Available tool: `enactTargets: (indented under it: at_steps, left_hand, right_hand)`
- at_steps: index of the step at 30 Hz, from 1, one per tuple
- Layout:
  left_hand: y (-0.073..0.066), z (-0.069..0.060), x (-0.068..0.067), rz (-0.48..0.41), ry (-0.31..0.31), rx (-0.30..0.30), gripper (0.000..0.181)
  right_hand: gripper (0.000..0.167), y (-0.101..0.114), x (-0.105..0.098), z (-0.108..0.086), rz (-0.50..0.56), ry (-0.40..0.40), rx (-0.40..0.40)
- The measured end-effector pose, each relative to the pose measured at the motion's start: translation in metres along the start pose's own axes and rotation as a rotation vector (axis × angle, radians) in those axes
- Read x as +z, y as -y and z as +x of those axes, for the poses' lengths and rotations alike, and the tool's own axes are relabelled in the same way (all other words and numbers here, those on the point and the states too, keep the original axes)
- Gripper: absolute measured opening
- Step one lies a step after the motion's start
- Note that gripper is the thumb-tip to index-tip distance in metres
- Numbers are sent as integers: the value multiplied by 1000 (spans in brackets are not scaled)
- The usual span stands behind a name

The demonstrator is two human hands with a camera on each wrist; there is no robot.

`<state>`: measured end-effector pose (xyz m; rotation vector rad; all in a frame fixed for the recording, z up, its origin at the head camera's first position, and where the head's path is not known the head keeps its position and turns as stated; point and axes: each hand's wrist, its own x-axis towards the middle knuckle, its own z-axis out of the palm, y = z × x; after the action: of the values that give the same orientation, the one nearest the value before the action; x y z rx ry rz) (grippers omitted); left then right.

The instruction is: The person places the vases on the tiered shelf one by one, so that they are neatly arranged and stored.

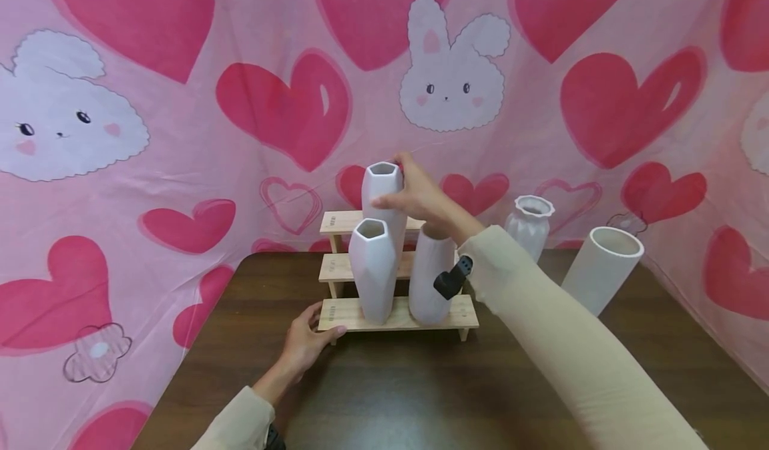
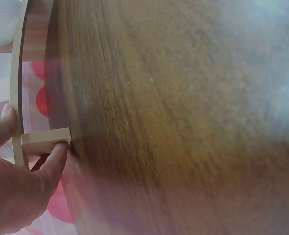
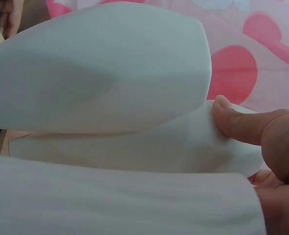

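Note:
A three-tier wooden stand stands on the table and bears white vases. My left hand grips the left end of its lowest tier, thumb on top; in the left wrist view its fingers touch the short leg underneath. My right hand holds the rear faceted vase near its rim, with the thumb on the near side. That vase's base is hidden behind the front faceted vase, which stands on the lowest tier. Beside it, under my right forearm, is a ribbed vase.
At the right, partly behind my sleeve, are a ruffled-rim white vase and a plain cylindrical vase. The dark wooden table ends at a pink cloth with hearts and rabbits, hanging behind and at the sides.

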<state>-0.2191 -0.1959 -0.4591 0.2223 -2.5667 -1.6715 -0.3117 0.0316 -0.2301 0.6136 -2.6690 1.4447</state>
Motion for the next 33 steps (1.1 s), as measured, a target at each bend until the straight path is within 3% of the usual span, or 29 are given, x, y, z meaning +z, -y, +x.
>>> enactTargets:
  at_steps: [6,16,26,33]
  left_hand:
    - [1,0,-1,8,3,11,76]
    - [0,-1,0,11,5,7,76]
    - [1,0,1,-8,2,2,77]
    - [1,-1,0,6,4,13,76]
  right_hand:
    - [74,-3,-2,0,-10,5,-30]
    - [100,-11,-23,-15,11,-53,-15]
    - [91,-44,-65,-46,-52,-135,-49]
    - [84,-65,-87,-64,-27,-158,-97]
